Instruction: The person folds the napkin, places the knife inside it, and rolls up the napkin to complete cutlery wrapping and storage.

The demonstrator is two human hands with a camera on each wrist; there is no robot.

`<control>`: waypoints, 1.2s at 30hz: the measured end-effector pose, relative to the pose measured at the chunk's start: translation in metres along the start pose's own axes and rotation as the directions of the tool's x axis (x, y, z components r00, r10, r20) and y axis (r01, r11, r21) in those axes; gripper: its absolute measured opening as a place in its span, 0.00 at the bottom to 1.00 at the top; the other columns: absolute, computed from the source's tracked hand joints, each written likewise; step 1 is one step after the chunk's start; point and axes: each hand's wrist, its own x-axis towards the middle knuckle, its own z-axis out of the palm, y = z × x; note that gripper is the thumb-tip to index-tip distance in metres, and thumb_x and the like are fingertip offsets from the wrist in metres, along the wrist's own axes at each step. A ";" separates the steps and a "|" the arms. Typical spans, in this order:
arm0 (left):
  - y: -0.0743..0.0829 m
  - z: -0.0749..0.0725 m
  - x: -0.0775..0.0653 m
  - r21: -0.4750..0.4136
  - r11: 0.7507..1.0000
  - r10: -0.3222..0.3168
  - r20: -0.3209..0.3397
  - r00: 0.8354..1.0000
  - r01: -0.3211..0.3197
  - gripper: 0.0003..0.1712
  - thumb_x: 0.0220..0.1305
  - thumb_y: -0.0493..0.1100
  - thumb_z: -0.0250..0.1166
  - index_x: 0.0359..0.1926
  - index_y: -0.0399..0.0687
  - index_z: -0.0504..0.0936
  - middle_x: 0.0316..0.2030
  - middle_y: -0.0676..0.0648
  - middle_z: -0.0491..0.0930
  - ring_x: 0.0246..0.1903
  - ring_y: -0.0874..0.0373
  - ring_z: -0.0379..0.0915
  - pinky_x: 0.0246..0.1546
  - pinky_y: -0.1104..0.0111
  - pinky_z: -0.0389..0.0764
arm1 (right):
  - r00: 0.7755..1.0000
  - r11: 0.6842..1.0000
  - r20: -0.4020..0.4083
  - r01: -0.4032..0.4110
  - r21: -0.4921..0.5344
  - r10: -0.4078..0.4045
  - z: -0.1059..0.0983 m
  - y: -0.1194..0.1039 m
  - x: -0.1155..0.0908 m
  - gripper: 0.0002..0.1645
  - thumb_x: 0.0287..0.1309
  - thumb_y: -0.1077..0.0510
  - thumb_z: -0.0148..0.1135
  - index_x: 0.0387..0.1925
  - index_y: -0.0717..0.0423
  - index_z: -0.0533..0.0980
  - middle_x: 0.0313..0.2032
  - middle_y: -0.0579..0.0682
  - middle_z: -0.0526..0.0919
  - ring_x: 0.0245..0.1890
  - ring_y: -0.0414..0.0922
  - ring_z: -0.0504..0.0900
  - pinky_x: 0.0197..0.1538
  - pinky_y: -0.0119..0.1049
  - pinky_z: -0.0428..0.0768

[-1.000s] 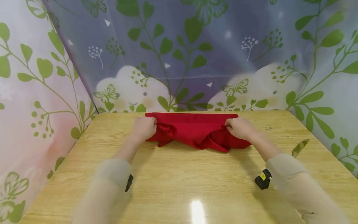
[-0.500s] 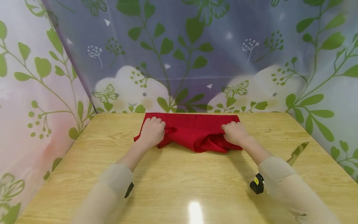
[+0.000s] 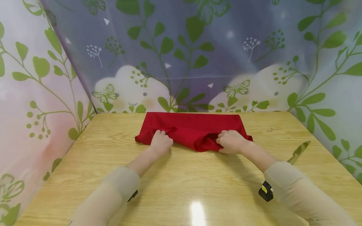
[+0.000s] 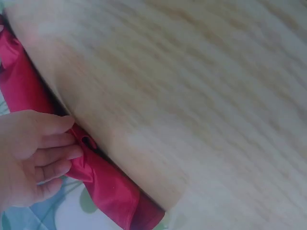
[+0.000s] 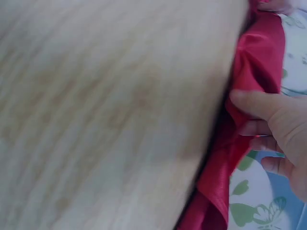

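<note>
A bunched red cloth (image 3: 183, 135) lies near the far edge of the wooden table, its far part flat and its near part loosely folded. At the left of the near fold, my left hand (image 3: 162, 142) touches the cloth; the left wrist view shows its loosely bent fingers (image 4: 58, 156) and thumb at a small crease. Further right, my right hand (image 3: 230, 142) is at a hollow fold, its thumb apart from the fingers. In the right wrist view, the right thumb (image 5: 249, 101) rests on the cloth with the fingers loosely bent beside it.
A knife (image 3: 299, 152) lies on the table (image 3: 183, 185) to the right, partly hidden behind the right forearm. Printed fabric walls (image 3: 181, 56) with leaves and butterflies stand behind and at both sides. A black wrist camera (image 3: 266, 191) shows under the right sleeve.
Both hands have left the cloth's outer parts and moved inward and nearer. More of the cloth's far part now lies flat, and its folds have sunk to the table.
</note>
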 end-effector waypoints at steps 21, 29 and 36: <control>-0.031 0.009 -0.015 0.127 0.989 0.120 -0.400 0.909 -0.074 0.12 0.50 0.33 0.62 0.14 0.46 0.75 0.15 0.49 0.72 0.20 0.54 0.70 0.29 0.64 0.65 | 0.961 0.948 -0.102 -0.229 0.223 0.256 -0.012 0.036 -0.010 0.01 0.50 0.63 0.65 0.26 0.57 0.79 0.26 0.49 0.78 0.32 0.51 0.78 0.28 0.40 0.75; -0.059 -0.004 -0.018 -0.037 0.999 0.019 -0.352 0.936 -0.034 0.05 0.48 0.35 0.65 0.20 0.44 0.76 0.20 0.47 0.75 0.26 0.51 0.73 0.31 0.62 0.68 | 0.931 0.888 -0.033 -0.336 0.314 0.364 -0.017 0.050 -0.011 0.04 0.49 0.66 0.61 0.30 0.58 0.77 0.28 0.50 0.78 0.30 0.50 0.77 0.27 0.41 0.72; -0.083 -0.018 -0.027 -0.216 0.976 -0.072 -0.280 0.957 0.010 0.09 0.44 0.32 0.58 0.16 0.47 0.69 0.15 0.51 0.68 0.20 0.52 0.69 0.27 0.61 0.65 | 0.918 0.834 -0.057 -0.328 0.444 0.392 -0.020 0.056 -0.021 0.12 0.49 0.71 0.58 0.39 0.67 0.75 0.33 0.57 0.79 0.35 0.54 0.78 0.39 0.48 0.76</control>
